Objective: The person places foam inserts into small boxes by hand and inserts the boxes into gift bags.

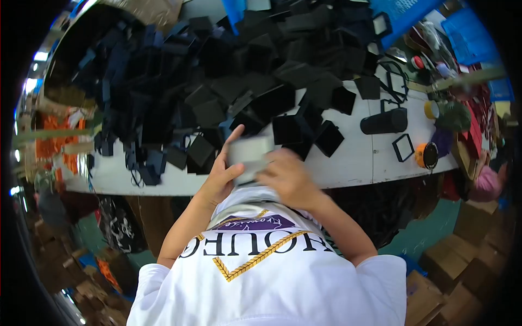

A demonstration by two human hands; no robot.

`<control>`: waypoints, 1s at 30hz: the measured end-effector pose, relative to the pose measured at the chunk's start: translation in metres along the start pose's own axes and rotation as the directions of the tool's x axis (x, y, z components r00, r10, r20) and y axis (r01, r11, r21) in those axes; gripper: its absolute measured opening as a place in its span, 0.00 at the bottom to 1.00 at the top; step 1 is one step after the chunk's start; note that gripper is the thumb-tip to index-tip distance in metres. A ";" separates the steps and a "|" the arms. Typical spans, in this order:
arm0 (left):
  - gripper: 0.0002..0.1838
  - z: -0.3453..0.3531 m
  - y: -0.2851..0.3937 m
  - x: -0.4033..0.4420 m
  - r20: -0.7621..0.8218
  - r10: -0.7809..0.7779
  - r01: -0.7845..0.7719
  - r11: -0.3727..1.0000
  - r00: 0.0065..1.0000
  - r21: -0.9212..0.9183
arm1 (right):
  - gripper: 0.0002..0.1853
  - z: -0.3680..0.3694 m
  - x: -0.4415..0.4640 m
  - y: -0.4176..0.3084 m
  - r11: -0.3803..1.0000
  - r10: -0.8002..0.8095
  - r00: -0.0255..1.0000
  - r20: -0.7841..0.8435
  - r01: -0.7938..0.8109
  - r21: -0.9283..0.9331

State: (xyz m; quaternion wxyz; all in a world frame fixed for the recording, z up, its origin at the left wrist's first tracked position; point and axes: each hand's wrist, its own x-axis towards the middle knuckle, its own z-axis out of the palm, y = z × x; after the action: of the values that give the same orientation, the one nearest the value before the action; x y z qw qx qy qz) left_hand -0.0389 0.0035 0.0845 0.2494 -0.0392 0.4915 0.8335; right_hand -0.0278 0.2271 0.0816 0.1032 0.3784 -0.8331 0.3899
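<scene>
Just in front of my shirt, at the table's near edge, is a pale grey box-shaped piece (251, 149), blurred, so its exact kind does not show. My left hand (220, 176) grips its left side, thumb across the front and index finger stretched up along the edge. At its right side is my right hand (292, 178), smeared by motion; how its fingers are set cannot be made out. Right behind the piece lie black boxes, one of them an open-looking black box (287, 130) close to my right hand.
A large heap of black boxes (217, 70) covers the back and left of the white table (348, 157). Toward the right are a black cylinder (384, 121), a black frame (403, 147) and an orange tape roll (426, 155). A blue basket (402, 16) stands at the back right.
</scene>
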 end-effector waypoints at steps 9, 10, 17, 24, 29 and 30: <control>0.31 -0.119 -0.066 -0.156 -0.690 -0.184 -0.204 0.874 0.700 -0.440 | 0.35 0.124 -0.032 0.051 0.887 0.452 0.870 0.198 -0.461 0.002; 0.31 -0.123 -0.071 -0.160 -0.704 -0.192 -0.206 0.875 0.683 -0.439 | 0.39 0.130 -0.029 0.048 0.918 0.397 0.876 0.273 -0.376 -0.128; 0.29 -0.110 -0.086 -0.142 -0.744 -0.165 -0.005 0.975 0.648 -0.221 | 0.43 0.173 -0.025 0.042 0.888 0.407 0.721 0.560 -0.168 -0.428; 0.25 -0.107 -0.081 -0.103 -0.476 -0.164 0.066 0.974 0.864 -0.217 | 0.23 0.107 -0.005 0.040 0.806 0.532 0.777 0.336 -0.586 0.079; 0.32 -0.091 -0.053 -0.065 -0.306 -0.185 0.114 0.965 0.934 -0.237 | 0.21 0.072 0.002 0.050 0.404 0.637 0.661 0.397 -0.724 0.558; 0.32 -0.089 -0.048 -0.060 -0.267 -0.192 0.120 0.957 0.944 -0.265 | 0.21 0.069 0.003 0.051 0.360 0.625 0.664 0.411 -0.712 0.602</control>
State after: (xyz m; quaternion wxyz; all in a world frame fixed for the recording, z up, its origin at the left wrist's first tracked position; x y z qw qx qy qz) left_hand 0.0190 -0.0745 0.0190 0.2337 -0.2302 0.4114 0.8503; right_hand -0.0578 0.1959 0.0069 -0.2687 0.0353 -0.6915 0.6696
